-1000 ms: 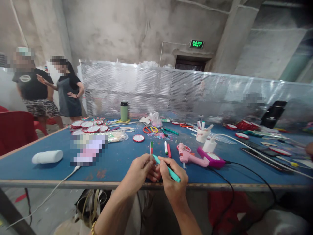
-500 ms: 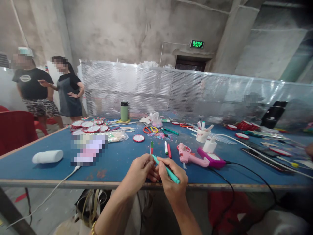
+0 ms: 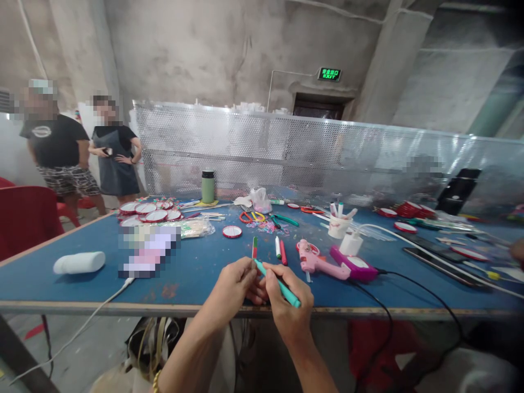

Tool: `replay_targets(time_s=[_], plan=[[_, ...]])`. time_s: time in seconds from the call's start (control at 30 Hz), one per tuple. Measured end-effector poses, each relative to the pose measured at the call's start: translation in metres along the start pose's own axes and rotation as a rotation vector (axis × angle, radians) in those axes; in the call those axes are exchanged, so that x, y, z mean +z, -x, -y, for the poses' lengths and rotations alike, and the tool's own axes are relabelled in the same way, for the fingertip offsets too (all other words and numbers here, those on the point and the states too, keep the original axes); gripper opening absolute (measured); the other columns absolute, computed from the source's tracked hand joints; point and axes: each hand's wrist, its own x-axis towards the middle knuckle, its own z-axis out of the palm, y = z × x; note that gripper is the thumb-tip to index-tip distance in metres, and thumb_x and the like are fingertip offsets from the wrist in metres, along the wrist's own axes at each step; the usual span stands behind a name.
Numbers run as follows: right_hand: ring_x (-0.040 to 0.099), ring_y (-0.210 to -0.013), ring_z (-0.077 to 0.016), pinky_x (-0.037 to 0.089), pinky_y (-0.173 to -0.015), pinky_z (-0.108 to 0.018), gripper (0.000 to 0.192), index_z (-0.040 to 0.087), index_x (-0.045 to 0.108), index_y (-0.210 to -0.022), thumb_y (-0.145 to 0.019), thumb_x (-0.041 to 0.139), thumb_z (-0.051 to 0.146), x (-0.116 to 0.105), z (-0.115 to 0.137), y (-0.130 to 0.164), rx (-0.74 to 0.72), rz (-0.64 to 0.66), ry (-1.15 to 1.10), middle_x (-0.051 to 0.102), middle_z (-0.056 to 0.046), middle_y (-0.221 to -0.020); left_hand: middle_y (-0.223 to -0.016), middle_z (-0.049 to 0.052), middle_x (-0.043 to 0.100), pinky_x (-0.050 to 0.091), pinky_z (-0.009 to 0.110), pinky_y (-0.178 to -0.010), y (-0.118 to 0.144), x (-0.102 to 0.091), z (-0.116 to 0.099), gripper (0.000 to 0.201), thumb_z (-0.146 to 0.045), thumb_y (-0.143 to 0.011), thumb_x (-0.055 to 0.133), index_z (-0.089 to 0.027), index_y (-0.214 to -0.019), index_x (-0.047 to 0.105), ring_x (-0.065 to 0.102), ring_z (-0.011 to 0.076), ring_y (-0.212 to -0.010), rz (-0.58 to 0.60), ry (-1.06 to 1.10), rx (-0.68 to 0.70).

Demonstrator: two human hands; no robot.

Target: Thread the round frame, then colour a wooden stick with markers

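Note:
My left hand [image 3: 235,286] pinches a thin stick [image 3: 254,248] painted green, white and red, holding it upright over the near edge of the blue table [image 3: 192,273]. My right hand [image 3: 289,305] grips a teal marker [image 3: 278,284] with its tip against the lower part of that stick. Both hands touch each other just above the table's front edge.
Loose markers [image 3: 280,248], a pink glue gun [image 3: 313,262], a purple holder [image 3: 356,265] with black cables, a cup of pens [image 3: 339,224], scissors [image 3: 251,216], red-rimmed discs [image 3: 147,212], a green flask [image 3: 208,186] and a white roll [image 3: 79,262] lie on the table. Two people stand far left beside red chairs [image 3: 28,215].
My hands and the marker have barely shifted. The person in the dark apron at far left has lowered an outstretched arm to the body.

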Motion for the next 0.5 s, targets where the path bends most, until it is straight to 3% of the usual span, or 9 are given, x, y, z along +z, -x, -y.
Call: replay_targets(time_s=[0.27, 0.5], plan=[[0.069, -0.062, -0.0152, 0.054, -0.064, -0.024, 0.017, 0.018, 0.072, -0.090, -0.092, 0.055, 0.020, -0.0002, -0.0032, 0.0030, 0.032, -0.048, 0.023, 0.074, -0.002, -0.073, -0.066, 0.000, 0.065, 0.057, 0.027, -0.055, -0.0004, -0.0005, 0.0027, 0.034, -0.050, -0.084, 0.059, -0.017, -0.082, 0.053, 0.066, 0.0146, -0.054, 0.028, 0.037, -0.005], [0.068, -0.061, -0.0141, 0.053, -0.062, -0.023, 0.016, 0.017, 0.072, -0.091, -0.091, 0.056, 0.017, 0.0007, -0.0010, -0.0003, -0.038, -0.006, -0.007, 0.072, -0.001, -0.071, -0.063, -0.003, 0.060, 0.056, 0.027, -0.053, 0.0013, 0.0003, 0.0010, 0.034, -0.049, -0.083, 0.060, -0.019, -0.073, 0.048, 0.063, 0.0133, -0.050, 0.005, 0.015, 0.001]])
